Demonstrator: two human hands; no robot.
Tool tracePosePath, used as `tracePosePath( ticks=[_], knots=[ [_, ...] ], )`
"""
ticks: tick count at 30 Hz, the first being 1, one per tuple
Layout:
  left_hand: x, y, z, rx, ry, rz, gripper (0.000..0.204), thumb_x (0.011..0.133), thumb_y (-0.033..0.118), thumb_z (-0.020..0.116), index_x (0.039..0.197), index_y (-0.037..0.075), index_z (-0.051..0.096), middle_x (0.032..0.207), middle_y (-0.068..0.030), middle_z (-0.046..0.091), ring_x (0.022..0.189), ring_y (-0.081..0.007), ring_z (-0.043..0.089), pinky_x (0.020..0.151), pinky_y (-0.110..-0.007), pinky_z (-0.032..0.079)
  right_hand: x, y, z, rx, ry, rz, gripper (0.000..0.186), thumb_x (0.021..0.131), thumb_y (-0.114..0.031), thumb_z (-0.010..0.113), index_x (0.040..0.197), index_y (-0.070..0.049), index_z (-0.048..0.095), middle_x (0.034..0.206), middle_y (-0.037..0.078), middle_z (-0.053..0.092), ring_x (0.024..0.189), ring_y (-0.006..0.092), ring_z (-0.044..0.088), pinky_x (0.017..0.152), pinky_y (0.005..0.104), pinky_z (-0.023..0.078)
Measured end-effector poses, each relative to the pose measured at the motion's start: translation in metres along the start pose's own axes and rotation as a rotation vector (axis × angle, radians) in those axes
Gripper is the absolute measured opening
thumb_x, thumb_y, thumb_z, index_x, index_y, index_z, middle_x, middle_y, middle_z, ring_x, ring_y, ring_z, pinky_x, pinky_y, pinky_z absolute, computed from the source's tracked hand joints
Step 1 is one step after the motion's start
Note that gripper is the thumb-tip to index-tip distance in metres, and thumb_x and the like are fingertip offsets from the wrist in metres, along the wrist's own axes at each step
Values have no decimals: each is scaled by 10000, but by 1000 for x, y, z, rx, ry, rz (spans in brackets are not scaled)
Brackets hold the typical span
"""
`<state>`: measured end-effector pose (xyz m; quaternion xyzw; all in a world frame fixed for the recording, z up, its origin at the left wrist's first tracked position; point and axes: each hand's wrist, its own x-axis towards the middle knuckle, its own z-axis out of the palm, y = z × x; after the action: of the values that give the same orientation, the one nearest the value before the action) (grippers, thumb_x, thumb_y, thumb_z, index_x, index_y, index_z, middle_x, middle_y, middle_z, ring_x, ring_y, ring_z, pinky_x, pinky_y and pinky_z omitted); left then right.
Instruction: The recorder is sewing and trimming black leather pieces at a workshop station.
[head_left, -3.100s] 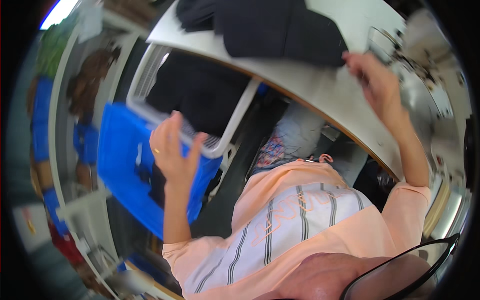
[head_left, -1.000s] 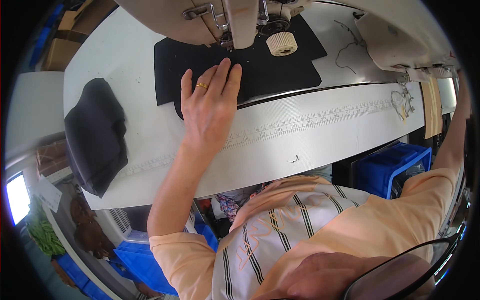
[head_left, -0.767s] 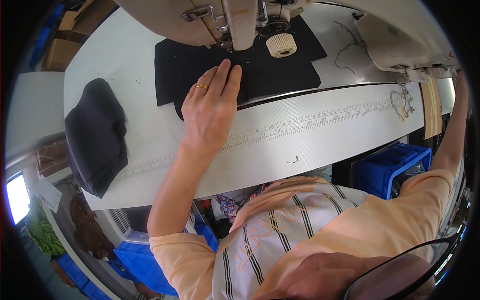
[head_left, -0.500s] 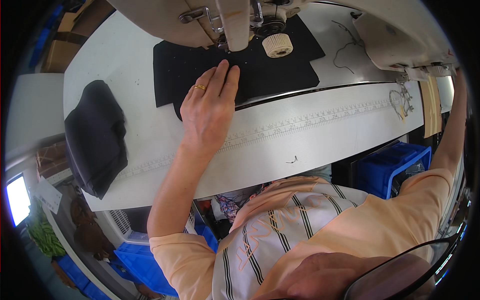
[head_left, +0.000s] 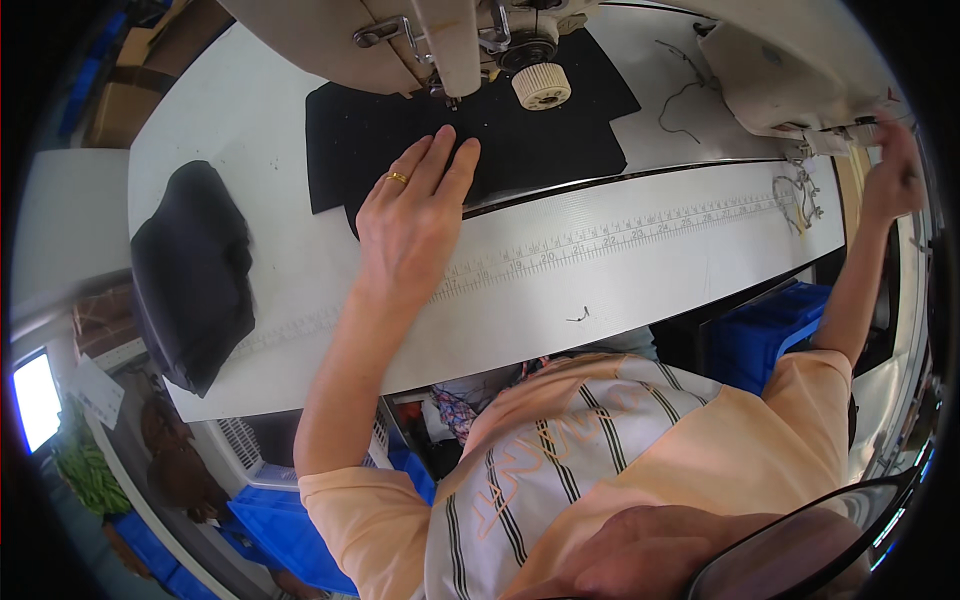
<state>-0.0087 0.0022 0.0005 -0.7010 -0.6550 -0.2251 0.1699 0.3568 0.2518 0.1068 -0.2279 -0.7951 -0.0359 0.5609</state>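
Note:
My left hand (head_left: 412, 210), a gold ring on one finger, lies palm down on black fabric (head_left: 550, 150). Its fingers are stretched out and point toward the needle area of a sewing machine (head_left: 320, 40). The fabric lies under the machine's head; part of it is hidden by the hand and the machine. At the far right, my right hand (head_left: 893, 180) is raised beside the machine's right end. Motion blurs its fingers, so whether it holds anything cannot be made out.
Another folded black fabric piece (head_left: 192, 280) hangs over the table's left edge. A printed ruler scale (head_left: 580, 245) runs along the white table (head_left: 480, 335). Loose thread (head_left: 680, 105) and a tangled cord (head_left: 795, 200) lie to the right. Blue bins (head_left: 765, 335) stand below.
My right hand has come into clearer view at the right end of the machine, its arm drawn inward. My left hand stays on the fabric, almost unmoved.

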Motion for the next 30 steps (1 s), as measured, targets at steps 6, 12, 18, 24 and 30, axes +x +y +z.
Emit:
tracePosePath(
  ticks=[6,12,18,24,30],
  knots=[
    [1,0,2,1,7,-16,353,669,31,649,1018,68,686,1082,-87,670,957,-205,625,790,-295,525,-85,-44,91,171,-739,271,378,784,103,558,1105,-68,661,938,90,698,784,161,666,711,248,523],
    [5,-2,6,-5,30,-39,357,670,25,662,1022,74,686,1081,-70,671,959,-198,622,794,-291,523,-86,-37,101,149,-711,330,353,812,70,550,1119,-67,658,966,93,705,881,173,687,758,263,527],
    [5,-5,7,-20,9,-59,398,656,-5,665,1045,76,680,1095,-68,667,981,-204,616,816,-294,523,-86,-38,102,132,-706,337,229,867,-8,583,1082,-19,661,957,103,698,854,153,667,763,245,506],
    [8,-4,5,-31,-39,-71,474,630,-30,676,1091,77,662,1144,-79,649,1022,-217,600,849,-307,515,-88,-40,97,126,-682,375,272,824,23,588,1074,-45,671,934,104,699,863,169,677,751,252,509],
    [2,-8,6,-160,-64,-134,529,610,-49,688,1122,79,647,1189,-95,631,1081,-236,584,893,-338,500,-89,-43,94,138,-656,399,185,869,-81,643,1044,-32,678,903,76,680,764,141,619,721,243,475]
  ],
)
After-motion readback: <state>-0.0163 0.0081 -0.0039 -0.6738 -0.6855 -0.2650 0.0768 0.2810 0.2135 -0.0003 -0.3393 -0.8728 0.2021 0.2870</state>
